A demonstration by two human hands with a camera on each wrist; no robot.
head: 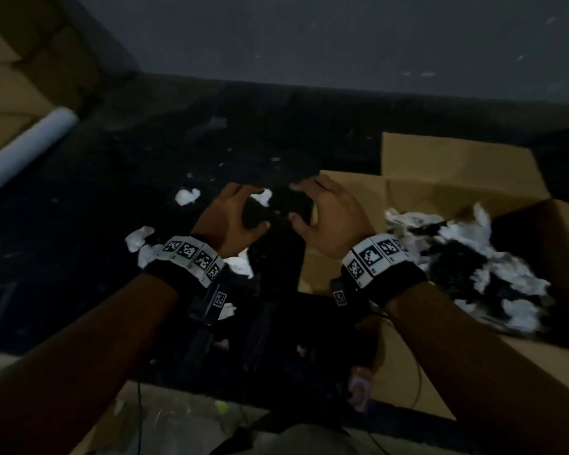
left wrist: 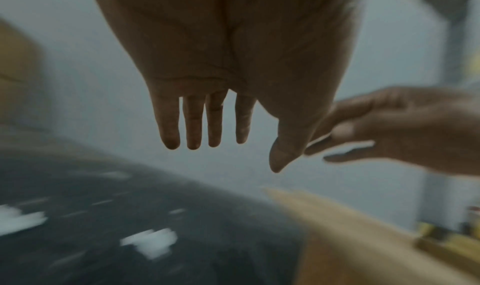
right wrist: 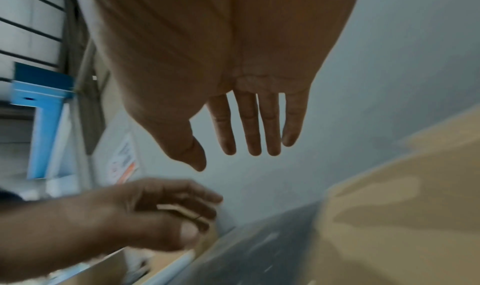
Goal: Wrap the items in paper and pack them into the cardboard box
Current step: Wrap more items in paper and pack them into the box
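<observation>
- The room is dim, with a dark floor (head: 89, 231) and a gray wall behind it.
- A big cardboard box (head: 418, 195) sits open on the floor. This is the landmark.
- Inside the box is a pile of white crumpled paper (head: 493, 267) mixed with dark things. I cannot tell what the dark things are.
- A white paper roll (head: 23, 152) lies far to the left of the box.
- Small white paper scraps (head: 187, 196) lie on the floor left of the box.
- The left hand (head: 232, 213) hangs in the air just left of the box. Its fingers are loose and spread, and it holds nothing.
- The right hand (head: 330, 213) hangs over the box's left edge. It is loose and holds nothing too.
- I think the hands are between items now. Next they likely need a fresh sheet from the roll and another thing to wrap.
</observation>
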